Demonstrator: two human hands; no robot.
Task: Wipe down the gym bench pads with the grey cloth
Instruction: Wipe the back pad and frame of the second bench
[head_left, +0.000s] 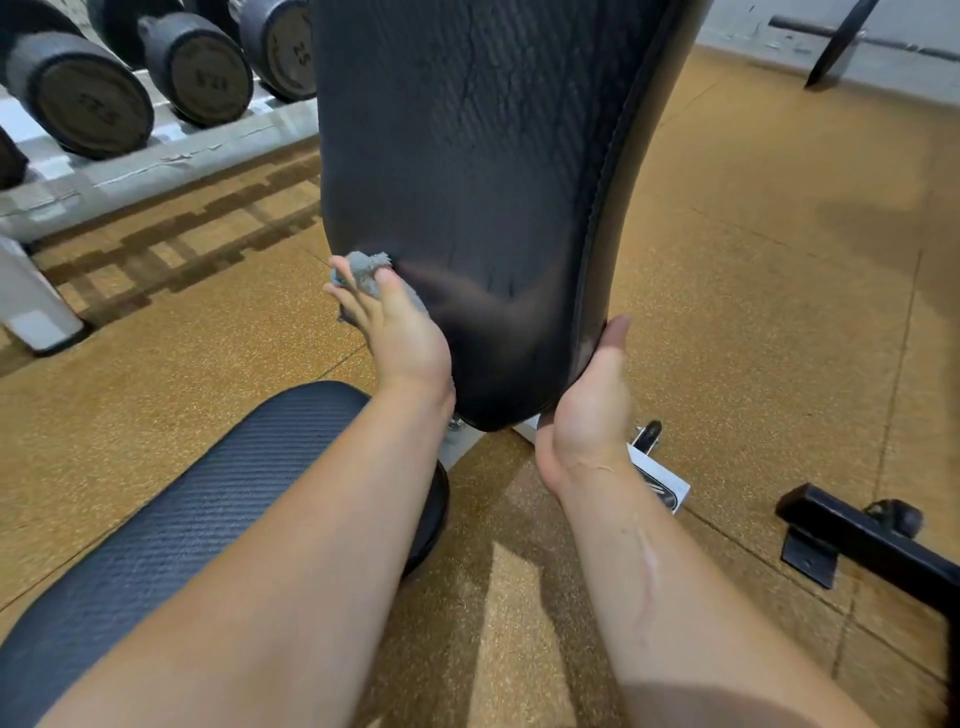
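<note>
- Bunched grey cloth (363, 270), soft and light, under left hand (400, 332) fingers at centre frame.
- Clasped back pad (467, 182) edge, stiff, in right hand (592, 405).

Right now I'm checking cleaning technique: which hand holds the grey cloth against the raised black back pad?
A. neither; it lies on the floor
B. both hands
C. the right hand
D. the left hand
D: the crumpled grey cloth sits under the left hand at the raised black back pad's left edge; the right hand only grips its right edge.
</note>
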